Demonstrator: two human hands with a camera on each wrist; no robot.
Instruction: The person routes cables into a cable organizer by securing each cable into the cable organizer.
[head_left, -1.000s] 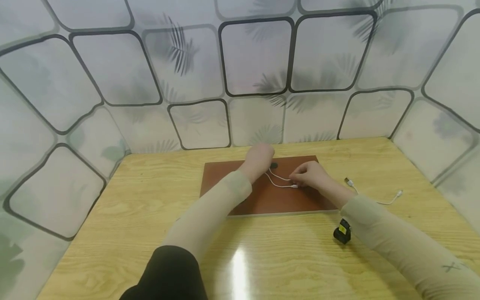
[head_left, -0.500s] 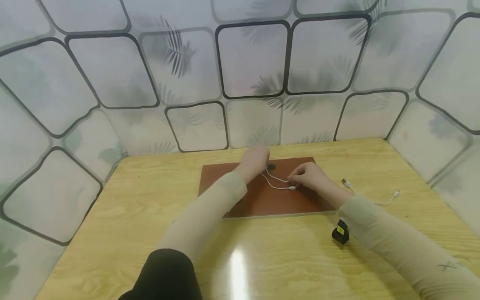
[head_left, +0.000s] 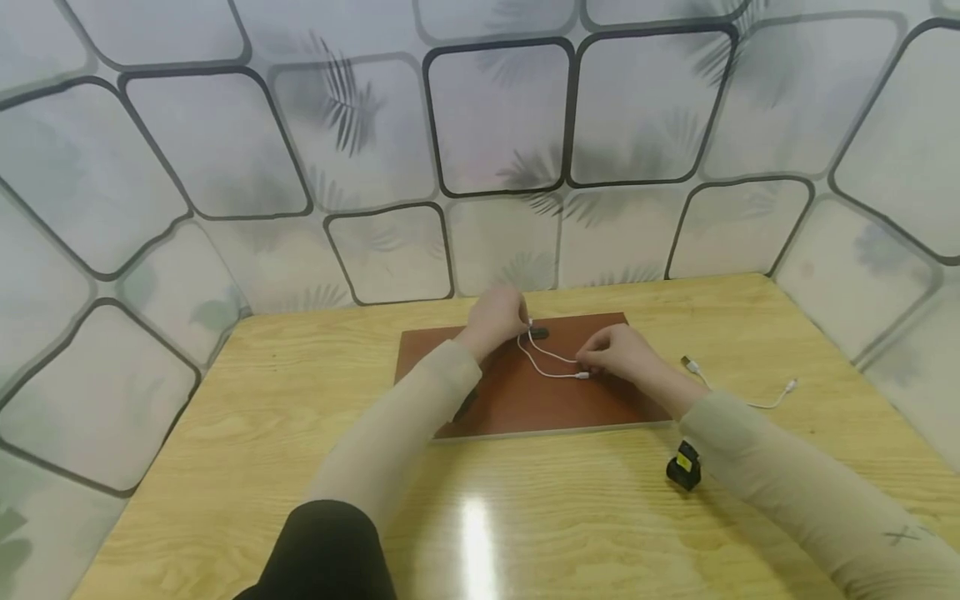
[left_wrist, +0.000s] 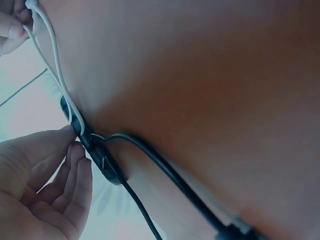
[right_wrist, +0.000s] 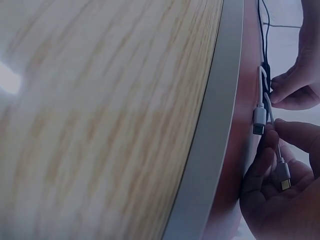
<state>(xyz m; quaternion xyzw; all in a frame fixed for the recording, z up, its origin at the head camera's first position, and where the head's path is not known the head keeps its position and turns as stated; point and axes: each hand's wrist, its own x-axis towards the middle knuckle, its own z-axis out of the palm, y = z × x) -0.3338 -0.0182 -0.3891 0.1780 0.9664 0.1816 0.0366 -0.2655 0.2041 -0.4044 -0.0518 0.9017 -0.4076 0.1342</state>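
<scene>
A black cable organizer strip (head_left: pixel 539 333) lies on a brown board (head_left: pixel 525 408). In the left wrist view, a white USB cable (left_wrist: pixel 54 55) runs to the strip, and black cables (left_wrist: pixel 175 177) sit in its other slots. My left hand (head_left: pixel 498 318) pinches the white cable right at the strip between thumb and forefinger. Nearer the board's right side, my right hand (head_left: pixel 617 348) pinches the cable near one end. That end's connector (right_wrist: pixel 284 175) hangs over the right fingers, while the other white connector (right_wrist: pixel 259 120) lies loose beside them.
On the wooden table (head_left: pixel 300 392), another white cable (head_left: pixel 767 407) lies to the right of the board. A small black object with a yellow label (head_left: pixel 683 468) stands beside the right sleeve. Patterned panels (head_left: pixel 502 117) rise behind the table.
My left hand has shifted slightly left, baring more of the black strip and a white cable loop beside the fingers. The right hand keeps its pinch with almost no movement.
</scene>
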